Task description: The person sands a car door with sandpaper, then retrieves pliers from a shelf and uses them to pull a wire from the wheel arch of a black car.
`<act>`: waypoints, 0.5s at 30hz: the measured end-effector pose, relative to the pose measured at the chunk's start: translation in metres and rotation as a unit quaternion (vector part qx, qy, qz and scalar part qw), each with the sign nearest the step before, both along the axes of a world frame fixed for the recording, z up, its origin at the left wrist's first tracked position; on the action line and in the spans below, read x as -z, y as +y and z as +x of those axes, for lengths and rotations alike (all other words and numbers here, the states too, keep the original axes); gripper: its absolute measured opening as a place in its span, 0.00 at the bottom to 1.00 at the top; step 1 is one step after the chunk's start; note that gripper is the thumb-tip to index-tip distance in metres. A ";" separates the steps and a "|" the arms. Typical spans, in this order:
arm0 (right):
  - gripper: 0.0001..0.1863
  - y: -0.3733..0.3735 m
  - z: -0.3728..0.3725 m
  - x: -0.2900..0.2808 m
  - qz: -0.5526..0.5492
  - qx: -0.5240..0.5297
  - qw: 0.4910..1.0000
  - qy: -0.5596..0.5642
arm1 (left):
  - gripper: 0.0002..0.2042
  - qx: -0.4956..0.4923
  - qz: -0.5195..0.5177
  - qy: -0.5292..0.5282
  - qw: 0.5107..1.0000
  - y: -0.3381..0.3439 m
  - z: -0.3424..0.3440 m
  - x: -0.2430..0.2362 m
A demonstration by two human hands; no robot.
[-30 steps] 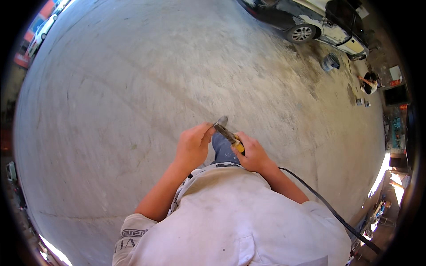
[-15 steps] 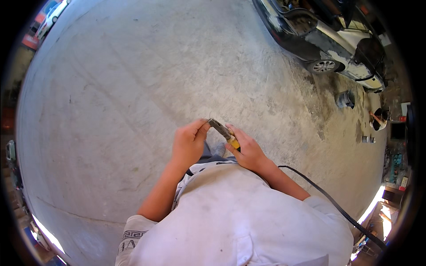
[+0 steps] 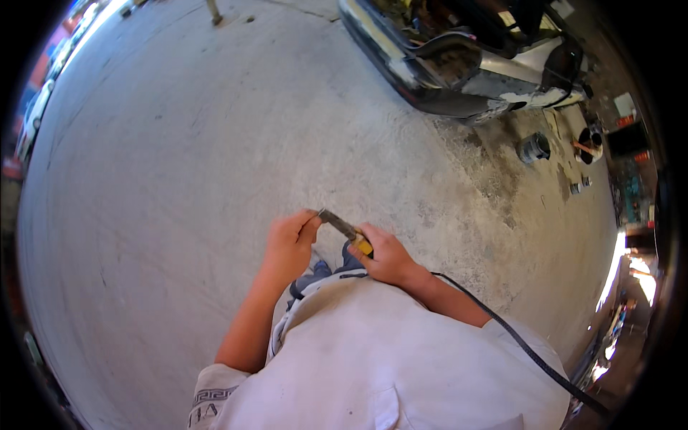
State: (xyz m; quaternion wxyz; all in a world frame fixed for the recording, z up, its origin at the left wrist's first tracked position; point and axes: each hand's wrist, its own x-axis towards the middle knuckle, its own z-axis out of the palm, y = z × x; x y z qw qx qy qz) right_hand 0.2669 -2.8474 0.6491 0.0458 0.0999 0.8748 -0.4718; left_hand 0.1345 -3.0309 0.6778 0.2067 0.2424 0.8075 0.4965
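Note:
My right hand (image 3: 383,256) is closed round the yellow handle of a hand tool (image 3: 340,224), which has a long dark metal head pointing up-left, like pliers. My left hand (image 3: 287,247) has thumb and forefinger pinched at the tool's tip; a small, thin piece there is too fine to identify. Both hands are held over my white shirt (image 3: 401,351) and dark-trousered legs. A black braided hose (image 3: 494,319) runs past my right forearm toward the lower right.
A car body (image 3: 459,79) with patchy paint stands ahead on the concrete floor (image 3: 158,186). A bucket (image 3: 534,148), small cans (image 3: 575,188) and a crouching person (image 3: 589,143) are at right. A post (image 3: 213,11) is at upper left; white cars (image 3: 36,115) line the far left.
The view has swung so that the car body sits more centrally and a post appears at top. My hands and tool sit slightly left and lower in view, their grip much the same.

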 end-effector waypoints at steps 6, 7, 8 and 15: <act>0.19 0.051 -0.169 0.021 -0.037 0.002 0.999 0.008 | 0.11 0.021 -0.008 -0.021 1.000 0.047 -0.175 0.021; 0.20 0.064 -0.199 0.031 -0.040 -0.007 0.999 0.010 | 0.11 0.010 0.015 -0.059 0.998 0.062 -0.203 0.021; 0.21 0.080 -0.227 0.041 -0.042 -0.015 0.999 0.014 | 0.12 -0.001 0.037 -0.096 0.995 0.074 -0.229 0.023; 0.19 0.201 -0.457 0.032 -0.065 -0.165 0.982 -0.060 | 0.13 0.064 0.061 -0.083 0.993 0.149 -0.440 0.044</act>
